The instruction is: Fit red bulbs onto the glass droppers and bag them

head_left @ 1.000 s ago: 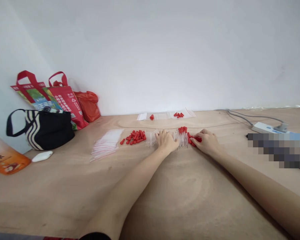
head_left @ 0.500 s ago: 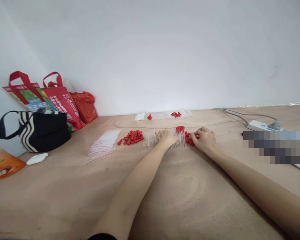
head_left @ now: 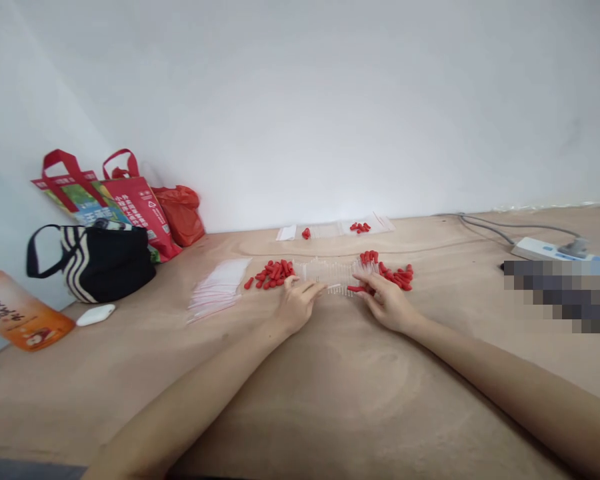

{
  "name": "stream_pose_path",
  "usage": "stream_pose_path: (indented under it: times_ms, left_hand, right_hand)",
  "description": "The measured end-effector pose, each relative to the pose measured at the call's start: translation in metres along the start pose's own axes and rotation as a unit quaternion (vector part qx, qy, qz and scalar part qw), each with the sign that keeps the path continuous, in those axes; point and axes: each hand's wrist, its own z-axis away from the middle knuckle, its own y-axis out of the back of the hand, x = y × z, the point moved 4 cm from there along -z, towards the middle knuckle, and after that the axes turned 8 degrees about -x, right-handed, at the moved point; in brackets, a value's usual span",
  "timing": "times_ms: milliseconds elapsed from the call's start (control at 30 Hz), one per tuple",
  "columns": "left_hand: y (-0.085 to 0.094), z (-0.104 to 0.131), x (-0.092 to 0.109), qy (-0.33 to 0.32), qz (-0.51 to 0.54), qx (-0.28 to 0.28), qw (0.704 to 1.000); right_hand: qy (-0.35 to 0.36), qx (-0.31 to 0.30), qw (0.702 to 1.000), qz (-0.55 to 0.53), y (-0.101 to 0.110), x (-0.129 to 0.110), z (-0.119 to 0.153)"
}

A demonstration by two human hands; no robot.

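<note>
The hands are apart, facing each other. The left hand (head_left: 296,307) pinches a thin clear tube (head_left: 333,287); the right hand (head_left: 393,303) pinches a red piece (head_left: 356,289), its end near the tube's tip. Risk: if the two meet off-line, the slender tube could bend or slip from the fingertips.

Just beyond, at 12 o'clock, lies a row of clear tubes (head_left: 330,271); a low knuckle could scatter it. A left red pile (head_left: 270,276) sits at 11 o'clock, beside the left fingers, and a right red pile (head_left: 403,277) at 1 o'clock; either could roll if brushed.

Farther out, flat plastic bags (head_left: 220,283) fan at 10 o'clock, liable to slide. The wall (head_left: 330,133) bounds 12 o'clock. Table (head_left: 330,400) surface between the forearms gives withdrawal room toward 6 o'clock.
</note>
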Motion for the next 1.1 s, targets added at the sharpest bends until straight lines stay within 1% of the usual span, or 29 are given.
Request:
stream_pose_path:
  times_ms: [67,133,267,367,567,667,767,933,1100]
  left_hand:
    - [-0.004,0.005,0.001,-0.007,0.006,0.003,1.000]
    - [-0.006,0.004,0.004,-0.010,0.011,0.000,1.000]
    - [-0.004,0.001,0.008,-0.012,0.017,-0.007,1.000]
    - [-0.003,0.001,0.007,-0.011,0.018,-0.010,1.000]
    - [-0.005,0.002,0.006,-0.023,0.020,-0.005,1.000]
    - [-0.006,0.003,0.006,-0.028,0.014,-0.011,0.999]
    - [-0.006,0.004,0.006,-0.044,0.003,-0.019,0.999]
    - [-0.006,0.006,0.010,-0.078,-0.019,-0.038,0.996]
    - [-0.005,0.007,0.012,-0.104,-0.032,-0.036,0.993]
  right_hand:
    - [0.037,-0.023,0.999,0.004,-0.006,-0.008,0.001]
    - [0.050,-0.031,0.998,0.004,-0.008,-0.011,0.001]
    - [0.031,-0.027,0.999,-0.004,-0.006,-0.011,0.002]
    - [0.019,-0.036,0.999,-0.012,-0.006,-0.011,0.001]
    - [0.021,-0.040,0.999,-0.022,-0.005,-0.013,0.000]
    - [0.021,-0.047,0.998,-0.030,-0.005,-0.014,0.000]
    - [0.024,-0.057,0.997,-0.035,-0.005,-0.015,0.000]
    - [0.043,-0.054,0.996,-0.051,-0.005,-0.017,0.000]
    - [0.064,-0.049,0.995,-0.064,-0.004,-0.020,0.002]
